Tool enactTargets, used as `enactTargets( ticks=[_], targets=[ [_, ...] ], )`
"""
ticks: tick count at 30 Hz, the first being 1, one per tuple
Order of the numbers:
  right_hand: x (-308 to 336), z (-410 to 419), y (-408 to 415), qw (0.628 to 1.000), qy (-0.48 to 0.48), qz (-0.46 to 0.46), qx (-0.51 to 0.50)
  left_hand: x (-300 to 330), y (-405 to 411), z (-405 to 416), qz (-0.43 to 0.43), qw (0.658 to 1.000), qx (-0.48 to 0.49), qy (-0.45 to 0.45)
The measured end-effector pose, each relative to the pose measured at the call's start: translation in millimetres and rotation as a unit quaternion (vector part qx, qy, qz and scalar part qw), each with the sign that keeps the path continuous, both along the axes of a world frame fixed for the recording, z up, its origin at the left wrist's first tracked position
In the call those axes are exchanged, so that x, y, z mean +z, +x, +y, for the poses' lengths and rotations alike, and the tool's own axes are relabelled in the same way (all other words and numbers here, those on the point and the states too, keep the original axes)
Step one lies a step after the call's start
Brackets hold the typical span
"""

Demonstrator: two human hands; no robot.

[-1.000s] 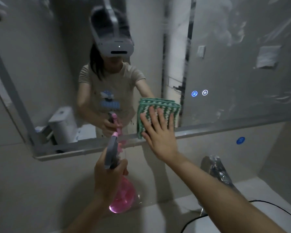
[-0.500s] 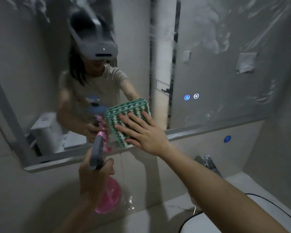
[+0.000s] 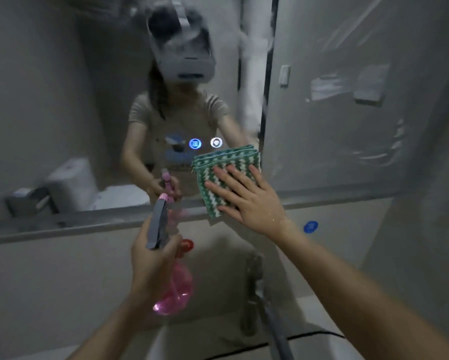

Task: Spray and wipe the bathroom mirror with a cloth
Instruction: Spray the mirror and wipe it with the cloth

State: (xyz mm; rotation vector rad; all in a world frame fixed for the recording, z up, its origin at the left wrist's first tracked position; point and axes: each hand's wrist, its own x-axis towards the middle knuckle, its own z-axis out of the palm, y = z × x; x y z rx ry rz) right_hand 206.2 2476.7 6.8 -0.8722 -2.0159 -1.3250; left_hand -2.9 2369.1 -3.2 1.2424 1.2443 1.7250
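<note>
Against the lower edge of the mirror (image 3: 348, 152), the right hand (image 3: 246, 201) lies flat with fingers straight and spread, pressing the folded green-and-white cloth (image 3: 226, 178) to the glass; the left hand (image 3: 153, 255), nearer and lower, grips a pink spray bottle (image 3: 176, 289) upright by its grey trigger head; below, a pale wall, a tap (image 3: 254, 287), a black cable (image 3: 309, 336); two lit icons (image 3: 195, 143) glow just above the cloth.

Home bathroom, wall mirror (image 3: 348, 152) with lit touch buttons (image 3: 195, 143), toilet (image 3: 70, 183) reflected, faucet (image 3: 254, 289) below
</note>
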Motion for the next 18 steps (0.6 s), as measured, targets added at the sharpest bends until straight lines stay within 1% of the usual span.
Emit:
enactTargets(
  ticks=[4,8,10,12,15,18],
  targets=[
    [8.9,6.2,51.2,1.000,-0.004,-0.016,0.008,5.6,60.3,2.0,0.016,0.999,0.036,-0.012],
    [-0.2,2.4,42.0,0.999,-0.011,0.028,0.034,15.7,84.1,-2.6,0.034,0.998,0.044,0.000],
    [-5.7,1.1,28.6,0.999,-0.017,0.037,0.028,19.1,79.4,-6.6,0.038,0.998,0.059,0.009],
    [-8.0,1.2,12.2,0.999,-0.026,0.009,0.022,20.5,66.6,-10.0,0.036,0.996,0.081,0.015],
    [-7.4,0.6,-18.2,0.998,-0.037,-0.028,0.039,22.9,39.7,-15.9,0.041,0.992,0.116,0.025],
    [-5.0,0.2,-49.2,0.998,-0.040,-0.027,0.051,29.2,13.0,-25.5,0.054,0.987,0.145,0.031]
  ],
)
